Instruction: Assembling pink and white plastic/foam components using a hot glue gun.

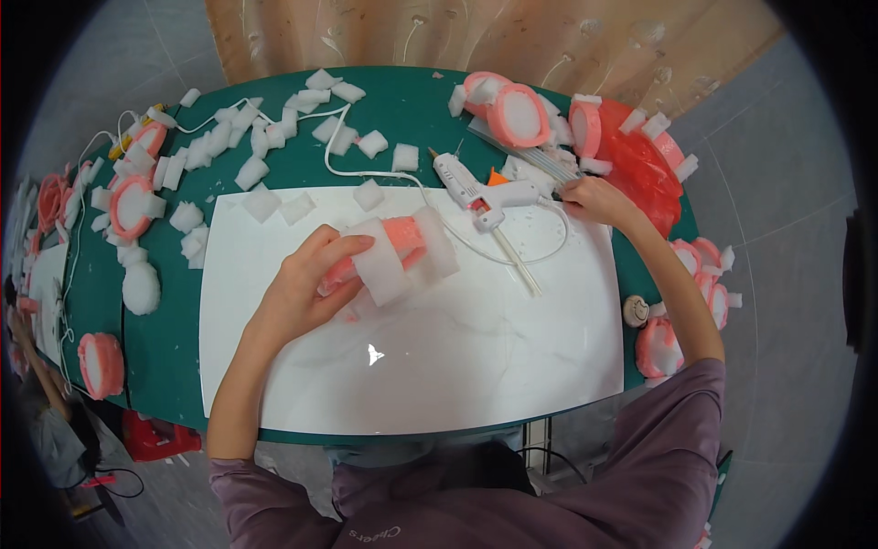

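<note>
A pink piece with white foam blocks on it is held tilted above the white board, left of its middle. The left hand has it between thumb and fingers, partly curled around it. Beyond and to the right, a white glue gun rests near the board's far edge. The right hand, fingers bent, is beside clear sticks; whether it grips anything I cannot tell. Around the board, the green bench carries loose white foam pieces and a red plastic sheet.
</note>
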Tool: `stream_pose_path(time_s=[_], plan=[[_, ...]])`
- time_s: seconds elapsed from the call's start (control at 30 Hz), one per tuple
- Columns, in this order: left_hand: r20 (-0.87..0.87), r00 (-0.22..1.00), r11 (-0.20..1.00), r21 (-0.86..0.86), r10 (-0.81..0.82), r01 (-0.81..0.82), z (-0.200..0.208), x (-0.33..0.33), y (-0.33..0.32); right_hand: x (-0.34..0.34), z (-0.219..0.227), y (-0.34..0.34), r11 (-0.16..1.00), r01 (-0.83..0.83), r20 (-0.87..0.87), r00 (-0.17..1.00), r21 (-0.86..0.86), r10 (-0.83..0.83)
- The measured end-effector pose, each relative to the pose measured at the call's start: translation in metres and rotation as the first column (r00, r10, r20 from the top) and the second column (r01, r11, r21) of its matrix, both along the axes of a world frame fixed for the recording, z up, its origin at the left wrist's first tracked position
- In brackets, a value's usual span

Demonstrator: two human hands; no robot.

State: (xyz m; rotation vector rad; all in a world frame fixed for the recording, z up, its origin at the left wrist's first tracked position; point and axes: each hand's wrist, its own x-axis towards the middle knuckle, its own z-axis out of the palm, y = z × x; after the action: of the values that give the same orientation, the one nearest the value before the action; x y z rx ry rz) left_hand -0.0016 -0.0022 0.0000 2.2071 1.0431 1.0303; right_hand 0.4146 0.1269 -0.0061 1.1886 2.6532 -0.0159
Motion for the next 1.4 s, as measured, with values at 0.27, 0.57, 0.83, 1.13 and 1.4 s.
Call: stream_pose_path(time_s=[0.27, 0.57, 0.83, 1.13, 1.4], plan=[[0.030, 1.000, 1.000, 0.000, 0.010, -0.010, 0.001, -0.001, -0.001, 0.006, 0.012, -0.012, 0.980, 0.185, -0.402, 0.905, 0.072, -0.141], [0.004, 1.000, 0.999, 0.037, -0.001, 0.001, -0.001, 0.000, 0.000, 0.004, 0.009, -0.034, 0.969, 0.247, -0.161, 0.957, 0.028, -0.240], [0.026, 0.999, 0.999, -0.038, 0.024, -0.023, 0.002, 0.002, -0.002, 0.006, 0.001, -0.016, 0.994, 0.101, -0.025, 0.995, 0.047, -0.099], [-0.008, 1.000, 1.000, -0.029, -0.009, 0.009, 0.004, 0.001, -0.001, 0.007, -0.011, -0.014, 0.995, 0.015, 0.022, 1.000, 0.100, -0.017], [0.006, 1.000, 0.999, -0.039, 0.011, -0.011, 0.004, 0.002, -0.002, 0.008, -0.007, -0.016, 0.999, -0.003, -0.074, 0.997, 0.050, 0.007]])
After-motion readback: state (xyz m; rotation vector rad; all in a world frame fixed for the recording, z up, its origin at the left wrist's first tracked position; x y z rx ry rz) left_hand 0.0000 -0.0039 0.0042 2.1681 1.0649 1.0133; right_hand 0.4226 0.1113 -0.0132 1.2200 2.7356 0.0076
